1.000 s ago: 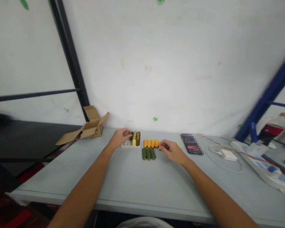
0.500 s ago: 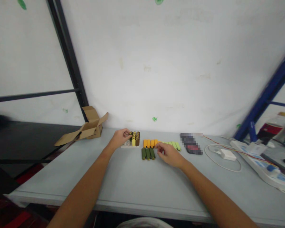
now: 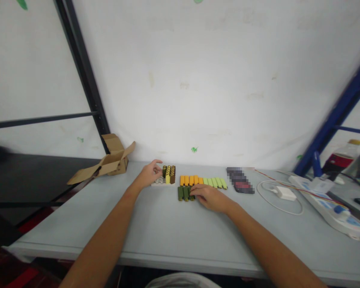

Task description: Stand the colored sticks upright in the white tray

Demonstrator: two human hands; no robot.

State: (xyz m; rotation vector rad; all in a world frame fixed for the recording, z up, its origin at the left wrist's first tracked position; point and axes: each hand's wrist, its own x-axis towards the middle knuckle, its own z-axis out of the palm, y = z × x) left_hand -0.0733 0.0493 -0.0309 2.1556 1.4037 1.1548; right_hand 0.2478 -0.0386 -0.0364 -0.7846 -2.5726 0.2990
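My left hand (image 3: 150, 174) is beside the left part of a white tray (image 3: 158, 183), index finger raised and fingers apart, with nothing visible in them. In the tray stand brown (image 3: 173, 178), yellow (image 3: 168, 179) and dark green (image 3: 164, 172) pieces that look like lighters, in rows; empty holes show at the front left. My right hand (image 3: 211, 198) reaches over a row of dark green lighters (image 3: 185, 194) lying on the table, its fingertips pinched on the rightmost one, which they partly cover. Behind them lie orange lighters (image 3: 189, 181) and light green lighters (image 3: 215, 183).
An open cardboard box (image 3: 115, 158) stands at the back left. To the right are a blurred dark item (image 3: 243, 182), a white charger (image 3: 285, 193) with its cable, and a power strip (image 3: 330, 212). A wall closes off the table's back.
My right hand has moved left and down onto the rightmost dark green lighter. My left hand has drawn slightly back from the tray's dark green lighter, with its fingers opening. The view has shifted slightly.
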